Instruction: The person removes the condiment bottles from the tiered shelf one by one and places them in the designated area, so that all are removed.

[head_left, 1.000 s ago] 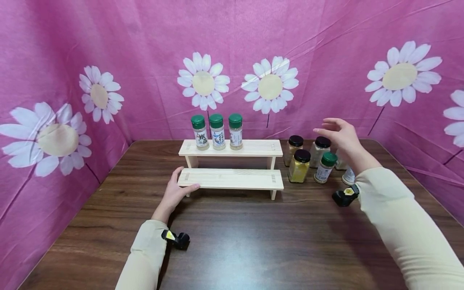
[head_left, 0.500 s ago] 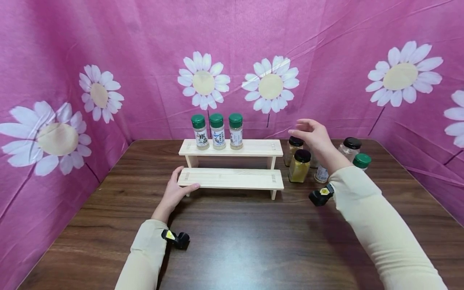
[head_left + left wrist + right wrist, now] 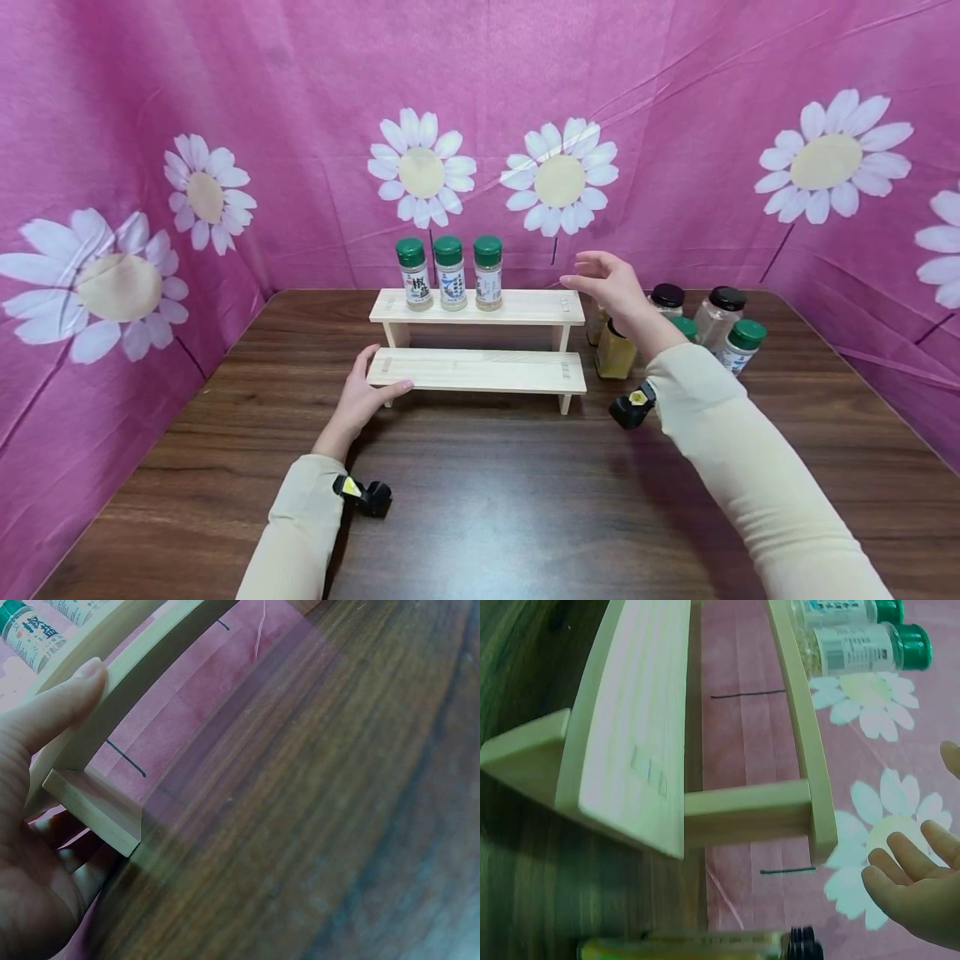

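Note:
My left hand grips the left end of the lower wooden shelf. In the left wrist view its thumb lies on the board and its fingers reach behind the shelf's leg. Three green-capped seasoning bottles stand upright on the left and middle of the upper shelf. My right hand hovers near that shelf's right end, fingers loosely bent with nothing between them. Below it stands a jar of yellow powder, its lid partly hidden by the hand.
Right of the shelves, black-lidded jars and green-capped bottles stand on the brown wood-grain table; the right forearm covers some. A pink curtain with white flowers hangs behind.
My right hand has moved left, from above the right-hand jars across to the upper shelf's right end, uncovering jars and bottles behind it. The left hand stays in place.

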Demonstrator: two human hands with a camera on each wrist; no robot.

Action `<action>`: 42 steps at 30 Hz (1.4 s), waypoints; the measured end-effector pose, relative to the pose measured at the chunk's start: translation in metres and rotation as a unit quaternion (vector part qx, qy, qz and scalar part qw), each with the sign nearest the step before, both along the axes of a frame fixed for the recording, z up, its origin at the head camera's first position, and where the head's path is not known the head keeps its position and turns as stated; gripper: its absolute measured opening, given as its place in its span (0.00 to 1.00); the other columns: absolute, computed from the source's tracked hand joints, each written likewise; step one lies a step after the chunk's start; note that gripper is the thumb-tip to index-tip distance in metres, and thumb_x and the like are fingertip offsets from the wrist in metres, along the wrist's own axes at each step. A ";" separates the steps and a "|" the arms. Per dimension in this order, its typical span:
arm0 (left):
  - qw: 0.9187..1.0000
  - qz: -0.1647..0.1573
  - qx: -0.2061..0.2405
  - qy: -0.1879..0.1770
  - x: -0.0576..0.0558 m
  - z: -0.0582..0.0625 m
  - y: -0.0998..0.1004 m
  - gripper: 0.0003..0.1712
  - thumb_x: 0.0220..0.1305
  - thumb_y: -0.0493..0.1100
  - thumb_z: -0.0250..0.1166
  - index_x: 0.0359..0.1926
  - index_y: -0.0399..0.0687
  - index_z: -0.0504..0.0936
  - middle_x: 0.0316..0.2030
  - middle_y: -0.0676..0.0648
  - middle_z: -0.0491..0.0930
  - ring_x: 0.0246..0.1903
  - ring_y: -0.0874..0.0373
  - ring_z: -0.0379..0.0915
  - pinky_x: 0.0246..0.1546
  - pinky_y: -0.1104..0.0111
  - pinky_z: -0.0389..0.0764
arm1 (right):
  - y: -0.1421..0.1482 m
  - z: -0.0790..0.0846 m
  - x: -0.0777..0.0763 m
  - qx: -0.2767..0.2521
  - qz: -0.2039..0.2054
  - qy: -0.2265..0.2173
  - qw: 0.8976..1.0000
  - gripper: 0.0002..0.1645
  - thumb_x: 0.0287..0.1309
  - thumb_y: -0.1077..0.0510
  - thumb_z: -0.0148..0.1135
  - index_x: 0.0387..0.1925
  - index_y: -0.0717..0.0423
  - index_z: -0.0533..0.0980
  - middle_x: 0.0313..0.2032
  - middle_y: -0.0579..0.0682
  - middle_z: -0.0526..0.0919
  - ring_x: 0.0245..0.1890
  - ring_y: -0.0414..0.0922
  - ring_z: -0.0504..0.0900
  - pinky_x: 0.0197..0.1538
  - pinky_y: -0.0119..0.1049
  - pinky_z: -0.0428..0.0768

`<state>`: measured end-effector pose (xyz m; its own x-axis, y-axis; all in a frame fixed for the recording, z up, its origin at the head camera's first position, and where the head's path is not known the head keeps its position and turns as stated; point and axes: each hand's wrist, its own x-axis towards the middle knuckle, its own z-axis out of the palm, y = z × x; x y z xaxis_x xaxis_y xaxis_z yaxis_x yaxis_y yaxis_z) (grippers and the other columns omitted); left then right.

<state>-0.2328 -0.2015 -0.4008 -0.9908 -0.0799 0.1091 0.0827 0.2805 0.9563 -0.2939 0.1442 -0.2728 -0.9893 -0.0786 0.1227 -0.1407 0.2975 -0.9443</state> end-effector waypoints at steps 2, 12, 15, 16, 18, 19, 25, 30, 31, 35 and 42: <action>1.000 0.000 -0.001 0.000 0.000 0.000 0.000 0.48 0.40 0.37 0.70 0.60 0.41 0.52 0.52 0.39 0.61 0.48 0.51 0.57 0.52 0.62 0.54 | -0.006 0.000 -0.002 -0.010 0.013 0.004 1.000 0.35 0.48 0.57 0.62 0.57 0.62 0.60 0.53 0.60 0.66 0.51 0.51 0.66 0.50 0.41 0.64; 1.000 0.002 -0.008 -0.007 -0.001 0.000 -0.001 0.48 0.40 0.38 0.70 0.61 0.42 0.51 0.53 0.39 0.60 0.49 0.51 0.56 0.52 0.62 0.54 | -0.031 -0.003 -0.006 -0.020 0.048 0.023 0.998 0.34 0.46 0.60 0.63 0.55 0.63 0.61 0.52 0.60 0.66 0.53 0.52 0.63 0.51 0.41 0.64; 1.000 -0.001 -0.007 -0.006 -0.001 0.000 0.000 0.49 0.40 0.38 0.71 0.61 0.42 0.51 0.53 0.39 0.60 0.49 0.51 0.56 0.52 0.62 0.54 | -0.038 -0.003 -0.006 -0.020 0.053 0.020 0.998 0.35 0.46 0.60 0.63 0.55 0.62 0.61 0.52 0.59 0.66 0.53 0.52 0.63 0.51 0.41 0.64; 1.000 -0.001 -0.006 -0.005 -0.001 0.000 0.000 0.49 0.40 0.38 0.71 0.61 0.42 0.51 0.53 0.39 0.60 0.49 0.51 0.56 0.52 0.62 0.54 | -0.041 -0.004 -0.007 -0.023 0.055 0.017 0.998 0.34 0.45 0.60 0.64 0.55 0.62 0.62 0.52 0.59 0.66 0.53 0.52 0.63 0.51 0.41 0.64; 1.000 -0.001 -0.004 -0.003 -0.001 0.000 0.000 0.48 0.40 0.38 0.70 0.61 0.42 0.51 0.53 0.39 0.61 0.49 0.51 0.57 0.52 0.62 0.54 | -0.046 -0.004 -0.008 -0.027 0.059 0.015 0.998 0.34 0.45 0.60 0.64 0.55 0.62 0.62 0.52 0.59 0.67 0.52 0.52 0.64 0.51 0.41 0.64; 1.000 -0.001 -0.004 -0.003 -0.001 0.000 0.000 0.48 0.40 0.38 0.70 0.61 0.42 0.51 0.53 0.39 0.61 0.49 0.51 0.57 0.52 0.62 0.54 | -0.049 -0.005 -0.009 -0.027 0.060 0.013 0.998 0.34 0.45 0.60 0.64 0.55 0.62 0.62 0.52 0.59 0.67 0.52 0.52 0.64 0.51 0.41 0.64; 1.000 -0.002 -0.006 -0.004 -0.002 0.000 0.000 0.49 0.41 0.38 0.70 0.61 0.41 0.51 0.53 0.39 0.61 0.49 0.51 0.57 0.52 0.62 0.54 | -0.063 -0.008 -0.012 -0.015 0.066 0.010 0.998 0.35 0.45 0.59 0.65 0.55 0.60 0.63 0.52 0.57 0.68 0.52 0.50 0.64 0.51 0.42 0.64; 1.000 0.000 -0.007 -0.004 -0.001 0.000 0.000 0.48 0.41 0.38 0.70 0.61 0.41 0.51 0.53 0.39 0.61 0.49 0.51 0.57 0.52 0.61 0.54 | -0.073 -0.011 -0.013 -0.024 0.072 0.011 0.997 0.33 0.45 0.60 0.64 0.54 0.62 0.63 0.50 0.59 0.69 0.50 0.50 0.66 0.50 0.43 0.64; 1.000 -0.001 -0.007 -0.004 -0.001 0.000 0.000 0.48 0.41 0.38 0.70 0.61 0.41 0.51 0.53 0.39 0.61 0.49 0.51 0.57 0.52 0.62 0.54 | -0.075 -0.012 -0.013 -0.032 0.073 0.013 0.997 0.32 0.45 0.61 0.64 0.53 0.63 0.64 0.49 0.59 0.70 0.50 0.50 0.67 0.50 0.43 0.65; 1.000 -0.002 -0.006 -0.002 -0.001 0.000 0.000 0.48 0.40 0.37 0.70 0.60 0.41 0.51 0.52 0.39 0.61 0.49 0.51 0.57 0.52 0.62 0.54 | -0.082 -0.013 -0.014 -0.055 0.074 0.021 0.996 0.28 0.45 0.63 0.63 0.51 0.64 0.66 0.47 0.60 0.72 0.48 0.50 0.69 0.50 0.41 0.65; 1.000 -0.004 -0.006 0.000 -0.001 0.000 -0.001 0.49 0.40 0.37 0.70 0.61 0.40 0.51 0.52 0.39 0.61 0.49 0.51 0.57 0.52 0.62 0.54 | -0.093 -0.015 -0.018 -0.053 0.054 0.018 0.997 0.28 0.46 0.63 0.62 0.51 0.63 0.66 0.46 0.58 0.72 0.47 0.49 0.69 0.50 0.41 0.65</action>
<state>-0.2339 -0.2022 -0.4013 -0.9915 -0.0702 0.1100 0.0851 0.2908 0.9530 -0.3122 0.0516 -0.2881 -0.9703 -0.1700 0.1720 -0.2019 0.1780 -0.9631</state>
